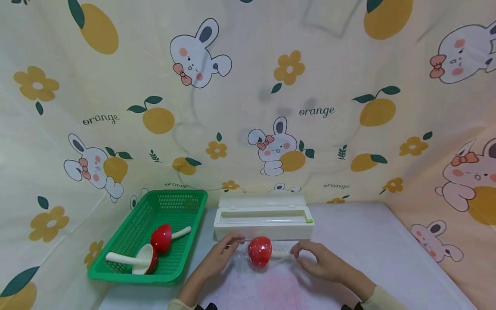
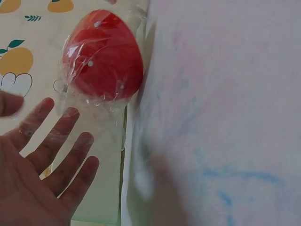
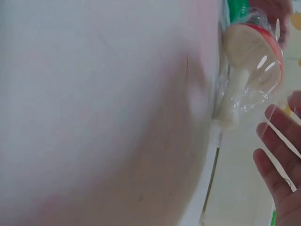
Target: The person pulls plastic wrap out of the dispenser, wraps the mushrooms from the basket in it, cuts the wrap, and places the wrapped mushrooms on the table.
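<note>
Mushroom (image 1: pixel 258 252) lies on its side on the table (image 1: pixel 348 228), cap left, stem (image 3: pixel 236 92) right, loosely wrapped in clear film (image 2: pixel 110 108); left hand (image 1: pixel 220 255) beside the cap, fingers spread, nothing gripped; right hand (image 1: pixel 327 260) by the stem end, fingers loosely extended, no firm hold seen; film so clear I can't tell whether fingertips touch it; with neither hand gripping, a nudge could roll the round cap, I judge; slack film might cling to a fingertip and pull away, or work loose at its edges; white box (image 1: pixel 263 233) just behind, lid (image 1: pixel 262 199) raised, so a push backward would likely knock it; green basket (image 1: pixel 131 278) at left holds two more mushrooms (image 1: pixel 161 239), well apart from the right hand.
</note>
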Demonstrator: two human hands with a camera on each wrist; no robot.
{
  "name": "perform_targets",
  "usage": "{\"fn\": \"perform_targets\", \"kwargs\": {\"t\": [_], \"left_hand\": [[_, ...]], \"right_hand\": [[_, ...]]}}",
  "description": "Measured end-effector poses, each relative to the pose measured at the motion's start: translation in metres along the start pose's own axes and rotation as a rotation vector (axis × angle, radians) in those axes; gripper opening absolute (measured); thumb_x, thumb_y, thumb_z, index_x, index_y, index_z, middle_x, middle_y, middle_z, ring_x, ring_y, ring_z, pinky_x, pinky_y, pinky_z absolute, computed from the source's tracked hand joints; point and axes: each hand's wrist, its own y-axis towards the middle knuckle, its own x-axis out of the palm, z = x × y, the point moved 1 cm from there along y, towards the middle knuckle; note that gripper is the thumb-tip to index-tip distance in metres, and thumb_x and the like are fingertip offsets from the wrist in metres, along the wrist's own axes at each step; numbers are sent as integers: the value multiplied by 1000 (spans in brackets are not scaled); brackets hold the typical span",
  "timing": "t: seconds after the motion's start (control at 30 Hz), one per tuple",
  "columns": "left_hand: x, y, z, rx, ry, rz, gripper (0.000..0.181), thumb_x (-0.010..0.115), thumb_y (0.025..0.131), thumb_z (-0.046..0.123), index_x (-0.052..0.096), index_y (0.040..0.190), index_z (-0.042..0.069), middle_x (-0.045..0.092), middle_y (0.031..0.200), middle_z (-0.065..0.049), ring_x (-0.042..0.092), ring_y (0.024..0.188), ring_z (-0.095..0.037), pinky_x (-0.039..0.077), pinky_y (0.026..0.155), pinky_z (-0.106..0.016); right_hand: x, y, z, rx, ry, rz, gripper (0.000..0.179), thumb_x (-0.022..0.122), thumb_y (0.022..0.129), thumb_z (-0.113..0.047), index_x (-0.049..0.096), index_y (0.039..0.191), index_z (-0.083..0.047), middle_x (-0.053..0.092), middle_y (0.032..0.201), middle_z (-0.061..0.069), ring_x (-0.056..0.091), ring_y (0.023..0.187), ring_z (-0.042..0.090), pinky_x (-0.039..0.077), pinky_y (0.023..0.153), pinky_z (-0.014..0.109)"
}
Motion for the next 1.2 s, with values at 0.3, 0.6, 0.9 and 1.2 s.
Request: {"fn": "perform_targets", "kwargs": {"t": [0.3, 0.6, 0.9, 1.2], "left_hand": [[5, 5, 0, 7, 71, -12, 49, 82, 97, 35, 62, 140, 23, 69, 137, 3, 64, 130, -24, 48, 113, -60], [11, 11, 0, 32, 72, 2, 43, 83, 95, 13, 65, 133, 21, 71, 129, 6, 67, 123, -21, 55, 107, -50], [17, 17, -2, 55, 69, 53, 27, 77, 99, 8, 72, 122, 21, 70, 123, 4, 68, 115, -21, 61, 94, -33], [23, 17, 3, 71, 81, 208, 17, 78, 97, 4, 79, 108, 16, 76, 108, 0, 71, 96, -15, 60, 82, -27]], "right_hand": [[11, 12, 6, 263, 187, 53, 12, 63, 109, -9, 70, 117, -13, 76, 108, 2, 73, 101, 15, 60, 92, 32], [33, 23, 17, 298, 62, 74, 48, 91, 88, -20, 67, 128, -9, 68, 123, 7, 65, 105, 30, 59, 87, 39], [40, 30, 19, 440, 68, -109, 67, 90, 88, -33, 62, 145, -15, 66, 138, 6, 64, 124, 30, 54, 107, 53], [45, 37, 21, 497, 51, -134, 58, 90, 89, -31, 67, 141, -18, 69, 135, 0, 65, 119, 22, 57, 103, 47]]}}
